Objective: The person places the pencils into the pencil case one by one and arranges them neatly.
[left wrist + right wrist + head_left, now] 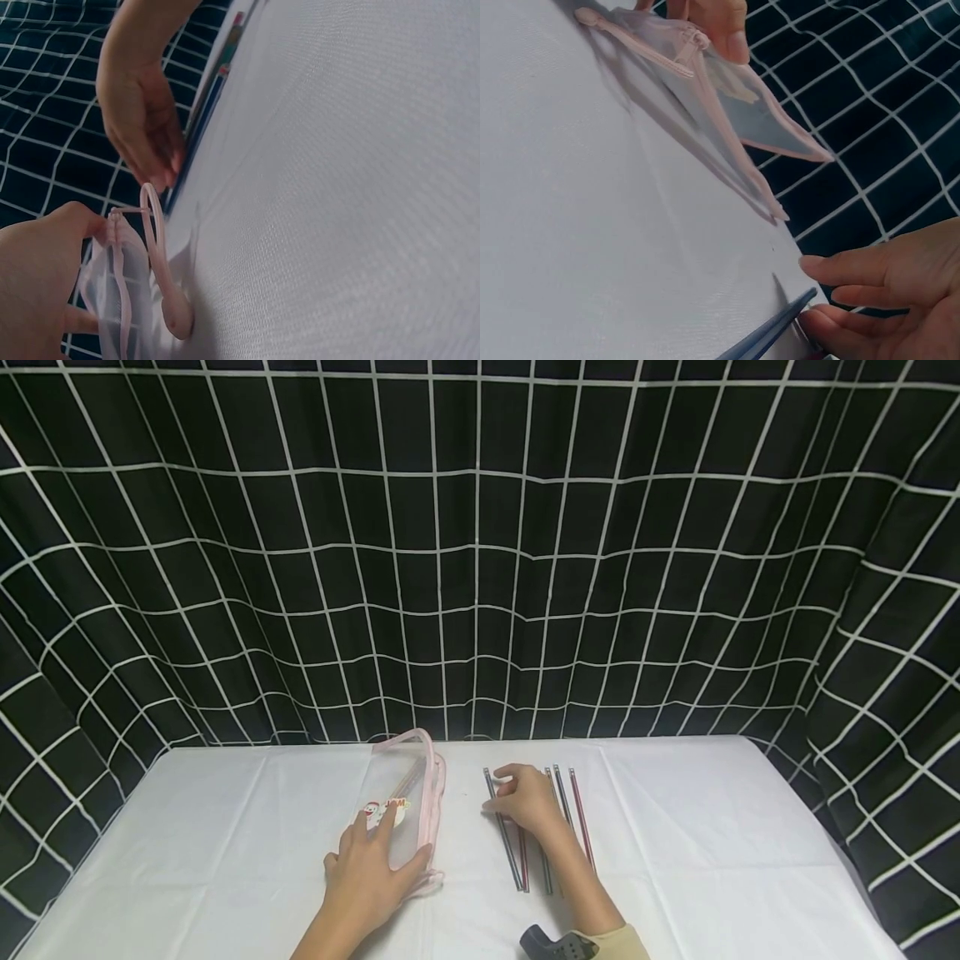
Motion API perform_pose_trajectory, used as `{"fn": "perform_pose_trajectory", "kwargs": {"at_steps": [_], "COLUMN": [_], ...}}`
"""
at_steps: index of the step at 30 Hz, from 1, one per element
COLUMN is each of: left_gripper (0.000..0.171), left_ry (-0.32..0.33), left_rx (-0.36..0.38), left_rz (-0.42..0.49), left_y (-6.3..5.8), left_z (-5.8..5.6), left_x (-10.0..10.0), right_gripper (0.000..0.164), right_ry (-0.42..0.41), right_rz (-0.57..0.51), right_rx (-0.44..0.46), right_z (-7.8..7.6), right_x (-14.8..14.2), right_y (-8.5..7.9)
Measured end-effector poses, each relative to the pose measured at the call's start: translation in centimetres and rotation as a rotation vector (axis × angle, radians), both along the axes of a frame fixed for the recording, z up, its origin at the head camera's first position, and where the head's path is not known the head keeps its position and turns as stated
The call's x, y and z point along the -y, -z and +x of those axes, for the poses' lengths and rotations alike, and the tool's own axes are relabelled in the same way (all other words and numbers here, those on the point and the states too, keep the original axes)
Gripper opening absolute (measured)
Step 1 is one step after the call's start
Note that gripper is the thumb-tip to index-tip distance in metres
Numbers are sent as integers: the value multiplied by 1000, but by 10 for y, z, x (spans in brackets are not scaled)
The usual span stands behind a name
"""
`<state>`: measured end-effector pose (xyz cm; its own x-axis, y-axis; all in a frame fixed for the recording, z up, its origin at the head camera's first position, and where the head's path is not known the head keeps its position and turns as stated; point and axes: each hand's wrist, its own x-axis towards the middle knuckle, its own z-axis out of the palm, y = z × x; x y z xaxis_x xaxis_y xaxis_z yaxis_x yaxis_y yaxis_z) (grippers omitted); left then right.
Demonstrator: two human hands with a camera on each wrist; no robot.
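A see-through pouch [427, 802] with pink zipper edging and a printed cartoon face stands on the left, its mouth parted; a thin pencil shows through the mesh. My left hand [366, 872] grips the pouch, thumb at the zipper side and fingers spread over the printed side. To the right lie several pencils [504, 835], dark blue-grey and dark red, side by side. My right hand [528, 800] is over their far ends. In the right wrist view, its thumb and fingers stand apart close around the end of a blue pencil [776, 328].
A white cloth [697, 843] covers the table. Behind it and at both sides hangs a black curtain with a white grid [480, 568]. A pink strap [156, 247] loops out from the pouch's near end.
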<state>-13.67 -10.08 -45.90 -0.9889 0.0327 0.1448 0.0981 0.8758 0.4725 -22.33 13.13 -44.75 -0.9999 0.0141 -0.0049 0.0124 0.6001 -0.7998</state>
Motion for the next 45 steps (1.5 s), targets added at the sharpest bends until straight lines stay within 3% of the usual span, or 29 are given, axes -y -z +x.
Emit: {"fn": "perform_pose_trajectory", "kwargs": {"at_steps": [9,21,35,45], "left_gripper": [81,80,81,81], "left_ry": [1,3,4,1], "left_rx": [-4,-16,-4,-3], "left_rz": [-5,-4,-12,-11], "left_y": [1,0,-1,0], "left_z": [0,1,2,1], "left_x": [-1,-1,0,0], "right_gripper": [56,55,54,56], "right_ry": [-33,-28,-40,7], "right_rz": [51,150,61,-31], "right_rx": [1,-81,0,71], "right_z": [3,6,3,3], "right_x": [5,14,10,6], "right_y": [1,5,5,5]}}
